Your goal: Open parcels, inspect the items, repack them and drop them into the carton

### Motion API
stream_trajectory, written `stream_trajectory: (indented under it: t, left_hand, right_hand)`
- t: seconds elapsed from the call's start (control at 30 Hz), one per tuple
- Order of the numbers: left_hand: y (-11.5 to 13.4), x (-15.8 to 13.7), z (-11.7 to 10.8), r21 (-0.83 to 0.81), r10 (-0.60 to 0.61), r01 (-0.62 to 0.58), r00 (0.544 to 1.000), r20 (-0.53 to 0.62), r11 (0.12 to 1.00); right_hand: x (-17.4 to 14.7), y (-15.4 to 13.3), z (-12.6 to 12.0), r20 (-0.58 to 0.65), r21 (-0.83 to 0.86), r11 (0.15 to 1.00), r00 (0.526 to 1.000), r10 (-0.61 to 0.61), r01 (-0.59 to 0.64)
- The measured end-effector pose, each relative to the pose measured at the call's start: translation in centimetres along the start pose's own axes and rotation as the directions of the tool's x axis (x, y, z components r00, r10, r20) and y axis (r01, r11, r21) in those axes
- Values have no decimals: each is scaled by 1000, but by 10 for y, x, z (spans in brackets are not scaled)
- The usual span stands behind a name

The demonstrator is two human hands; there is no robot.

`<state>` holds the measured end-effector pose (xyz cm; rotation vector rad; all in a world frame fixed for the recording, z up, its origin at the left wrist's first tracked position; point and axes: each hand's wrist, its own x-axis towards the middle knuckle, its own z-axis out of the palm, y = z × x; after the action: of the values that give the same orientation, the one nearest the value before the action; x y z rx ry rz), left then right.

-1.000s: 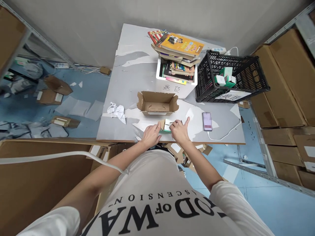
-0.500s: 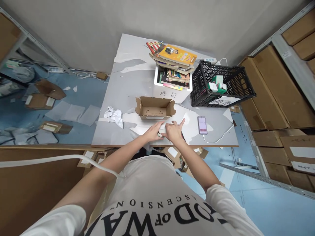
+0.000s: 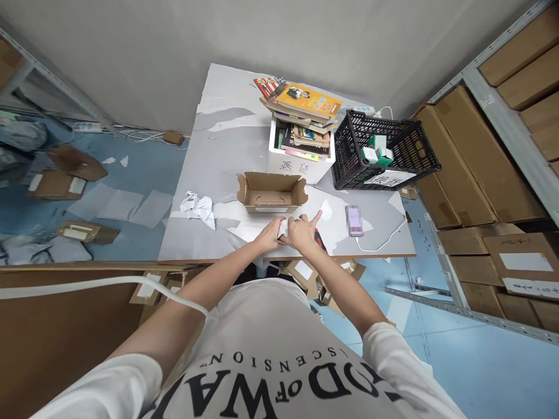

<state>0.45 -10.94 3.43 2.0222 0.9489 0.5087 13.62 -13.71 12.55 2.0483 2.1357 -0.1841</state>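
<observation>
Your hands have drawn closer together, left hand (image 3: 269,235) and right hand (image 3: 301,231) both clamped on a small white box (image 3: 282,227) on the bench (image 3: 227,145).

Near the front edge of the grey table (image 3: 218,151), both hands, left hand (image 3: 269,235) and right hand (image 3: 302,231), occupy the centre. Directly behind them the open brown cardboard box (image 3: 271,192) blocks forward travel. Behind that box, the white bin stacked with books (image 3: 300,137) closes the rear centre. The black plastic crate (image 3: 384,152) fills the rear right corner. To the right of the hands, the smartphone with white cable (image 3: 353,220) lies flat, a low obstacle. To the left, the crumpled white paper (image 3: 198,205) sits near the box. The rear left of the table surface is unobstructed; approach from the left side is free.
</observation>
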Motion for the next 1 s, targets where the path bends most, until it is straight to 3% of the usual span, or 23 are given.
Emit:
stream_trajectory:
  t: [0.3, 0.47, 0.7, 0.8, 0.9, 1.0]
  left_hand:
    - [-3, -3, 10, 13, -10, 13, 986, -168, 1000]
    - [3, -2, 8, -22, -27, 22, 975, -223, 1000]
    - [8, -6, 7, -27, -87, 83, 970, -227, 996]
    - [9, -6, 4, -29, -91, 87, 969, -231, 996]
    - [11, -7, 0, -16, -83, 81, 963, -255, 997]
    - [15, -13, -6, -12, -133, 135, 950, -283, 991]
  right_hand:
    - [-18, 10, -20, -121, 58, 987, 983, -140, 147]
    - [-30, 25, -63, -215, 119, 971, 960, -181, 209]
    - [-55, 56, -134, -345, 286, 935, 933, -105, 210]
    - [-57, 75, -141, -423, 446, 851, 903, -74, 279]
    - [-50, 94, -127, -466, 627, 715, 884, 26, 310]
    - [-40, 103, -96, -396, 848, 444, 904, 165, 290]
